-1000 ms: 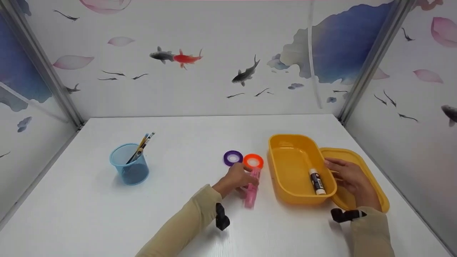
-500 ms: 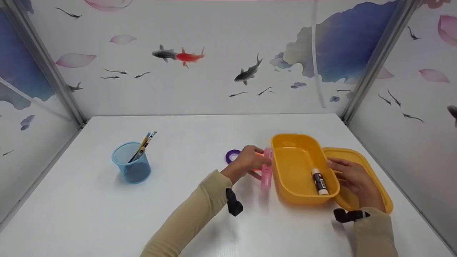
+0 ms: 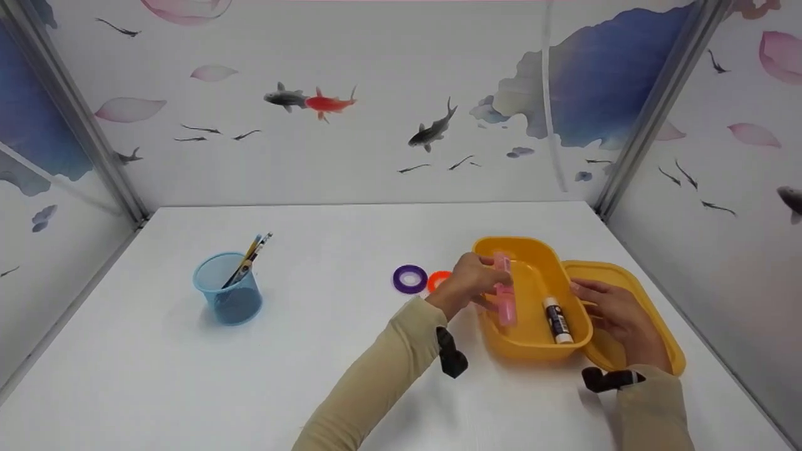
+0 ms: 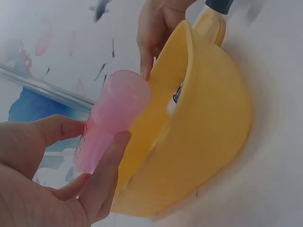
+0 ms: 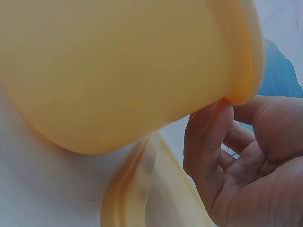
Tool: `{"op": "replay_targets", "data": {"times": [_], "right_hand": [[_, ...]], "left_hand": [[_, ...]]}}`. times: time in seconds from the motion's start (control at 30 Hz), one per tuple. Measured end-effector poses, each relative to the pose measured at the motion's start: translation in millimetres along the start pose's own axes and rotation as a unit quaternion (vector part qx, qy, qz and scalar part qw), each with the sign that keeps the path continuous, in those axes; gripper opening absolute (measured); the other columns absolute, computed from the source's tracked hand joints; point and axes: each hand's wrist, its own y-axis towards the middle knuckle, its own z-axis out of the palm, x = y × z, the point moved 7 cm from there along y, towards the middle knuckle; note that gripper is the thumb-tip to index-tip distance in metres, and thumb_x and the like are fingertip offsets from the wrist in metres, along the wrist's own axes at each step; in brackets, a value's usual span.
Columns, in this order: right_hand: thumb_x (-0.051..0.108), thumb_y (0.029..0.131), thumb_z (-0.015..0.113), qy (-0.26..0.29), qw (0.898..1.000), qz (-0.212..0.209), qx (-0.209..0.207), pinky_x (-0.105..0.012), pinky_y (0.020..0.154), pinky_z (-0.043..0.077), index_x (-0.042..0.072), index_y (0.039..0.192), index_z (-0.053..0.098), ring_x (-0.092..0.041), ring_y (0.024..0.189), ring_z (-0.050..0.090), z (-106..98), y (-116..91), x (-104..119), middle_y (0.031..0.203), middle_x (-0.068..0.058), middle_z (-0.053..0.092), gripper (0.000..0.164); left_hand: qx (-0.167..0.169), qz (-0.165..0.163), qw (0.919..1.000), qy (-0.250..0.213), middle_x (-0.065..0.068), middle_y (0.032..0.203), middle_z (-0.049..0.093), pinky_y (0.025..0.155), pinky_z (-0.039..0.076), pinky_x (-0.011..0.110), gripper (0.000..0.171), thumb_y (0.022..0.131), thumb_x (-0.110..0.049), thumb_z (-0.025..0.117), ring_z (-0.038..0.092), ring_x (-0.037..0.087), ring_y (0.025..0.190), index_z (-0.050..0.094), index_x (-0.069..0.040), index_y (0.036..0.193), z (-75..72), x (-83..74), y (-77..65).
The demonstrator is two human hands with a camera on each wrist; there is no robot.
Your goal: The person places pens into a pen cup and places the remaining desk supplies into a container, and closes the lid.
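My left hand (image 3: 468, 282) pinches a translucent pink tube (image 3: 506, 304) between thumb and fingers. In the head view the tube overlaps the left side of the open yellow box (image 3: 526, 352). Seen from the left wrist, one round end of the pink tube (image 4: 125, 90) faces the camera, beside the box's rim. A white and black glue stick (image 3: 557, 321) lies inside the box on its right. My right hand (image 3: 617, 316) holds the box at its right rim, and the right wrist view has its bent fingers (image 5: 206, 142) against the wall just under the lip.
The yellow lid (image 3: 617, 272) lies partly under the right hand, beside the box. A purple ring (image 3: 399, 279) and an orange ring (image 3: 433, 280) are left of the box. Far left stands a blue cup (image 3: 235, 307) holding several brushes (image 3: 252, 255).
My left hand has lifted the pink tube off the table and carried it right, past the orange ring, to over the box's left side. The right hand has stayed at the rim.
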Motion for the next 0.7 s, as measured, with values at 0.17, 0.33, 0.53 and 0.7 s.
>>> {"op": "replay_targets", "data": {"times": [0.17,0.33,0.53,0.7], "right_hand": [[0.062,0.083,0.069,0.002,1.0,0.007,0.001,-0.041,0.117,0.043,0.015,0.155,0.037,-0.029,0.133,0.048,1,0,-2,0.152,-0.007,0.046,0.092],[0.061,0.084,0.068,0.004,1.0,0.011,0.004,-0.041,0.118,0.042,0.017,0.155,0.039,-0.027,0.129,0.049,2,-1,-3,0.153,-0.006,0.045,0.088],[0.061,0.083,0.069,0.005,1.0,0.014,0.009,-0.042,0.119,0.041,0.017,0.155,0.038,-0.026,0.128,0.049,2,-1,-3,0.155,-0.006,0.043,0.09],[0.059,0.083,0.07,0.008,1.0,0.005,0.011,-0.034,0.109,0.05,0.016,0.154,0.04,-0.023,0.122,0.052,0,-1,0,0.134,0.005,0.059,0.089]], "left_hand": [[0.01,0.017,0.9996,-0.018,0.008,0.097,0.067,0.071,0.065,0.04,0.046,0.086,-0.012,0.078,0.071,0.025,0.084,0.058,-0.005,0.127,24.1,3.6,0.3],[0.019,0.029,0.9993,-0.012,0.008,0.092,0.066,0.07,0.064,0.041,0.047,0.087,-0.011,0.077,0.07,0.023,0.08,0.056,-0.003,0.128,43.6,6.2,0.0],[0.003,-0.001,1.0,0.0,0.006,0.092,0.062,0.071,0.064,0.039,0.04,0.087,-0.011,0.077,0.067,0.023,0.077,0.057,-0.006,0.121,54.5,16.4,4.2],[-0.002,-0.005,0.9999,0.017,0.007,0.083,0.057,0.071,0.064,0.043,0.021,0.086,-0.007,0.075,0.067,0.026,0.067,0.057,-0.005,0.096,62.7,21.7,7.1]]}}
